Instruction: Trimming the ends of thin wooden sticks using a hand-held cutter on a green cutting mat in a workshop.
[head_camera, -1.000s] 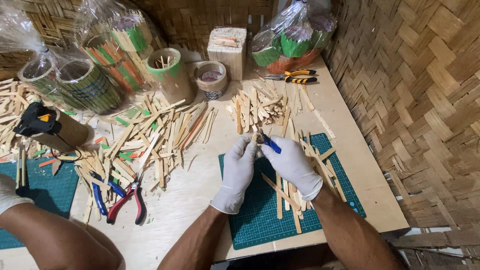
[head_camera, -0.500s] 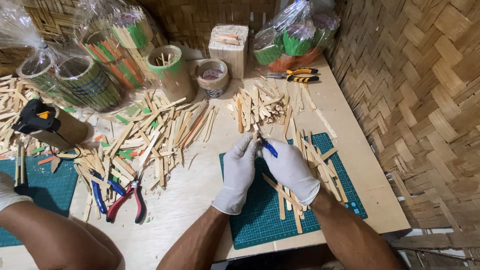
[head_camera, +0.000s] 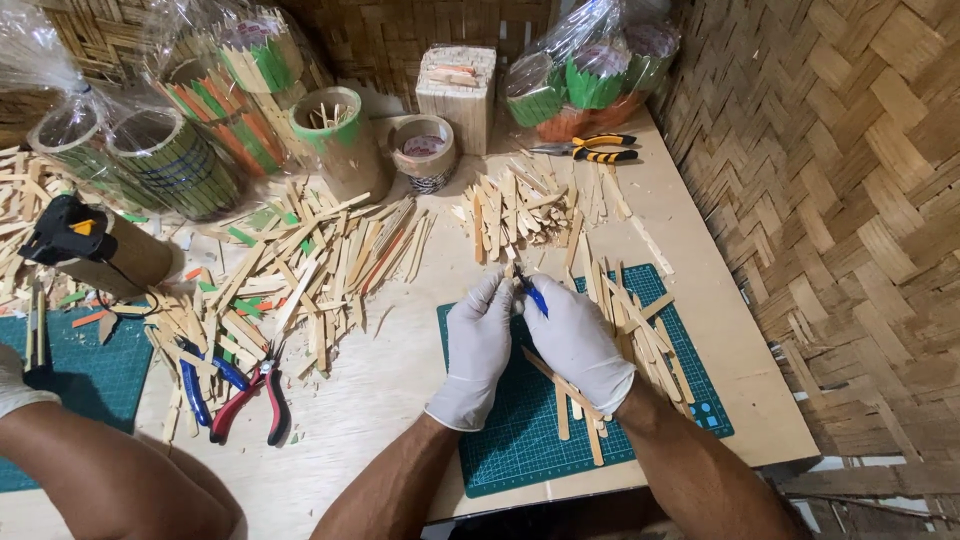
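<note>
Walls: woven split-bamboo matting (head_camera: 860, 180) in tan and brown closes in my right side and the far end.
Furniture: I sit at a pale plywood worktable (head_camera: 380, 400), its far edge meeting the matting.
Floor: a dim strip shows past the table's right corner, surface unclear.
Light: even, soft, with faint shadows.

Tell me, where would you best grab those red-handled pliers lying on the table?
Probably the red-handled pliers are best taken by the two handles, from above at the near end. They lie flat with handles splayed toward the person, and the head at the far end is hemmed in by wooden sticks.
</note>
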